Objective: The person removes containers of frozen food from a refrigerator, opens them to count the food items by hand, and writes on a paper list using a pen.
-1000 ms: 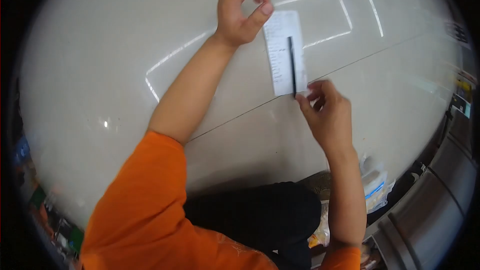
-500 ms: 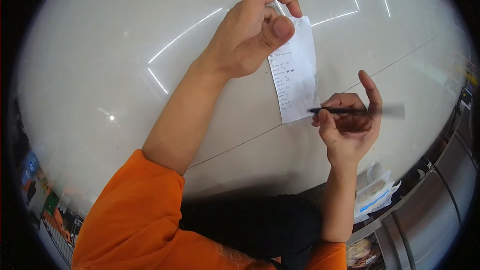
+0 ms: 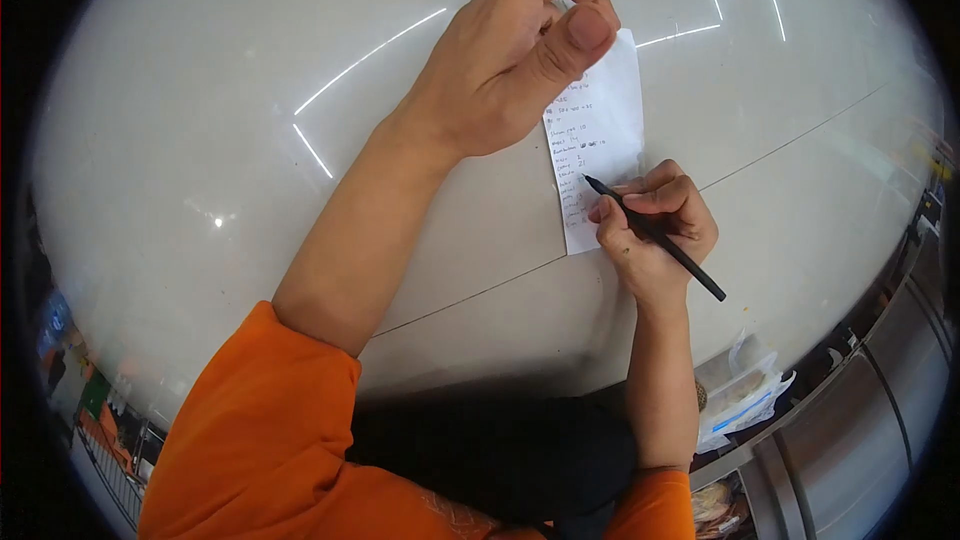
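Observation:
A black pen is held in my right hand, pinched between thumb and fingers. Its tip points at the lower part of a white sheet of paper with a handwritten list; I cannot tell if it touches. My left hand is above the paper's upper left part and hides its top. The left thumb stands apart from the fingers, one finger is bent, another reaches up past the frame's top edge. Nothing shows in that hand.
The paper lies on a shiny light tiled floor with a joint line across it. At the lower right are a plastic bag and metal cabinet fronts. A wire rack stands at the lower left.
My right hand has moved left and up over the paper, and the pen has swung from level to slanting, tip on the list side. My left hand has shifted slightly right.

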Available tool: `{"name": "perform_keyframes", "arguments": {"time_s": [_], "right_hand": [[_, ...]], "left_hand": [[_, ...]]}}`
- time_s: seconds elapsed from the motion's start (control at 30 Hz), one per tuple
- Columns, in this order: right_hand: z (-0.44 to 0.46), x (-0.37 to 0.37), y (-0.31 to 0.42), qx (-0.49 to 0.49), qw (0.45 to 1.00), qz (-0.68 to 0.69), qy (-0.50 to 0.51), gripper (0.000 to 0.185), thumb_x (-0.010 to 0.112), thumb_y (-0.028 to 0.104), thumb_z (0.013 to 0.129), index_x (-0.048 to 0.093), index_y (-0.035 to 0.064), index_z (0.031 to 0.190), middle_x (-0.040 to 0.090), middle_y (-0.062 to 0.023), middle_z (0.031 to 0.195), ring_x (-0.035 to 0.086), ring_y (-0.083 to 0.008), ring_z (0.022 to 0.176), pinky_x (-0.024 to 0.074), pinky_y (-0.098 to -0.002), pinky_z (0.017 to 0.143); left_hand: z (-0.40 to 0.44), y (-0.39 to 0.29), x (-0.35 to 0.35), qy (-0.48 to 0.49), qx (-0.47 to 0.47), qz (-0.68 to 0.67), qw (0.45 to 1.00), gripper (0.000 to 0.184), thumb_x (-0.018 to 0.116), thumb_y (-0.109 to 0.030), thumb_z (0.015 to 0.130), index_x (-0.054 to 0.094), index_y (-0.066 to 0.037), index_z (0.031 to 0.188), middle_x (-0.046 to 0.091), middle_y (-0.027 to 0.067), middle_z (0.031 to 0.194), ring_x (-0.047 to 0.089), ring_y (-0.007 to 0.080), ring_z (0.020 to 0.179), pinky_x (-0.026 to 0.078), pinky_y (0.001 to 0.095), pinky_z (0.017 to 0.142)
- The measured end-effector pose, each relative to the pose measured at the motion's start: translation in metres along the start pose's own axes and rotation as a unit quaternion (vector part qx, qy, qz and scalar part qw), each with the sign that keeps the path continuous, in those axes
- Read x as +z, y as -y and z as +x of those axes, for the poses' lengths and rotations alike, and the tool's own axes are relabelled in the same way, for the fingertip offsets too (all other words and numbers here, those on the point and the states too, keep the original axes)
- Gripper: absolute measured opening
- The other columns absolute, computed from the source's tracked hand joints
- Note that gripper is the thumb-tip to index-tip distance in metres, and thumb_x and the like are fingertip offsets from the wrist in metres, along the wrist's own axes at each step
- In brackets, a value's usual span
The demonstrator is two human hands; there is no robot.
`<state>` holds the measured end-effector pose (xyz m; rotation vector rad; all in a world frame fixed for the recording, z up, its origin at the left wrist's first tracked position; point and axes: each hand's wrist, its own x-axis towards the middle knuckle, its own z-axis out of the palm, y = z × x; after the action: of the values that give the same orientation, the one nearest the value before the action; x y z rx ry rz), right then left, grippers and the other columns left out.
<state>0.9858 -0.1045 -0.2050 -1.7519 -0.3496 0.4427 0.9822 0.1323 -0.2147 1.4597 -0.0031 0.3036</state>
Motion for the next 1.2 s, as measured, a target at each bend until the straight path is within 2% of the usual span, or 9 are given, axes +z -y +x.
{"name": "perform_keyframes", "arguments": {"time_s": [0.27, 0.53, 0.67, 0.77, 0.9, 1.0, 1.07, 1.13, 1.2], "right_hand": [[0.005, 0.002, 0.002, -0.076, 0.993, -0.094, 0.009, 0.03, 0.082, -0.007, 0.069, 0.054, 0.0024, 0.073, 0.062, -0.0072, 0.077, 0.064, -0.0128, 0.069, 0.0505, -0.0238, 0.062], [0.004, 0.004, 0.002, -0.048, 0.996, -0.072, -0.01, 0.029, 0.082, -0.008, 0.069, 0.054, 0.0023, 0.073, 0.061, -0.0081, 0.076, 0.062, -0.013, 0.068, 0.0506, -0.024, 0.062], [0.004, 0.003, 0.0, -0.082, 0.992, -0.097, 0.011, 0.03, 0.082, -0.007, 0.07, 0.054, 0.0021, 0.075, 0.062, -0.0075, 0.078, 0.063, -0.0125, 0.068, 0.0517, -0.0245, 0.063], [0.004, 0.002, 0.002, -0.056, 0.998, -0.026, 0.017, 0.027, 0.079, -0.008, 0.075, 0.054, 0.0023, 0.082, 0.062, -0.0104, 0.081, 0.063, -0.0136, 0.067, 0.053, -0.0249, 0.062], [0.005, -0.011, 0.01, 0.009, 0.975, 0.218, -0.036, 0.024, 0.066, -0.011, 0.085, 0.049, 0.0038, 0.095, 0.061, -0.0188, 0.087, 0.061, -0.0161, 0.062, 0.0521, -0.0238, 0.053], [0.008, -0.023, 0.034, 0.08, 0.953, 0.293, -0.011, 0.022, 0.064, -0.008, 0.086, 0.048, 0.0043, 0.095, 0.061, -0.0168, 0.081, 0.058, -0.014, 0.057, 0.0493, -0.0226, 0.05], [0.005, -0.029, 0.049, 0.157, 0.981, 0.109, 0.012, 0.023, 0.068, 0.0, 0.086, 0.051, 0.0031, 0.102, 0.063, -0.0115, 0.074, 0.053, -0.0119, 0.048, 0.0415, -0.0226, 0.047], [0.003, -0.028, 0.063, 0.216, 0.967, -0.131, 0.042, 0.028, 0.072, 0.005, 0.086, 0.052, 0.0023, 0.105, 0.064, -0.0092, 0.072, 0.05, -0.0116, 0.046, 0.0382, -0.0232, 0.046], [-0.005, -0.026, 0.065, 0.176, 0.952, -0.241, 0.061, 0.041, 0.079, 0.011, 0.085, 0.057, -0.0008, 0.118, 0.067, -0.0069, 0.077, 0.049, -0.0095, 0.048, 0.0372, -0.0231, 0.049]], "left_hand": [[-0.001, 0.002, 0.0, 0.0, 0.014, -0.028, 0.999, 0.111, 0.041, -0.072, 0.098, 0.003, 0.015, 0.157, 0.063, 0.0179, 0.106, 0.055, 0.0083, 0.07, 0.047, 0.02, 0.066], [0.0, 0.004, 0.001, -0.012, 0.034, -0.022, 0.999, 0.11, 0.04, -0.07, 0.099, 0.003, 0.018, 0.155, 0.058, 0.0076, 0.076, 0.06, 0.0164, 0.084, 0.048, 0.0239, 0.077], [0.002, -0.001, 0.0, -0.006, 0.019, -0.019, 1.0, 0.11, 0.039, -0.07, 0.099, 0.003, 0.018, 0.155, 0.058, 0.0068, 0.075, 0.06, 0.0169, 0.086, 0.047, 0.0244, 0.077], [0.002, -0.001, 0.002, -0.006, 0.027, -0.004, 1.0, 0.108, 0.04, -0.069, 0.1, 0.005, 0.016, 0.156, 0.06, 0.0093, 0.081, 0.06, 0.016, 0.081, 0.048, 0.0247, 0.072], [0.005, -0.017, 0.006, 0.011, -0.009, 0.058, 0.998, 0.105, 0.041, -0.069, 0.1, 0.011, 0.014, 0.156, 0.063, 0.0141, 0.095, 0.059, 0.0142, 0.073, 0.047, 0.0254, 0.063], [0.008, 0.001, 0.003, 0.005, 0.011, 0.045, 0.999, 0.103, 0.042, -0.069, 0.101, 0.013, 0.013, 0.156, 0.064, 0.0149, 0.102, 0.057, 0.0133, 0.069, 0.047, 0.0259, 0.06], [0.007, -0.003, 0.002, 0.018, -0.006, 0.088, 0.996, 0.099, 0.045, -0.066, 0.101, 0.016, 0.011, 0.156, 0.065, 0.0138, 0.101, 0.058, 0.0137, 0.069, 0.048, 0.0268, 0.06], [0.006, 0.002, 0.005, -0.012, 0.026, 0.077, 0.997, 0.087, 0.052, -0.057, 0.102, 0.03, 0.01, 0.152, 0.068, 0.0134, 0.098, 0.06, 0.0141, 0.069, 0.049, 0.0282, 0.061], [0.002, 0.006, 0.009, -0.038, 0.062, 0.044, 0.996, 0.073, 0.06, -0.047, 0.1, 0.043, 0.006, 0.146, 0.068, 0.0115, 0.097, 0.06, 0.0137, 0.074, 0.048, 0.0278, 0.066]]}}
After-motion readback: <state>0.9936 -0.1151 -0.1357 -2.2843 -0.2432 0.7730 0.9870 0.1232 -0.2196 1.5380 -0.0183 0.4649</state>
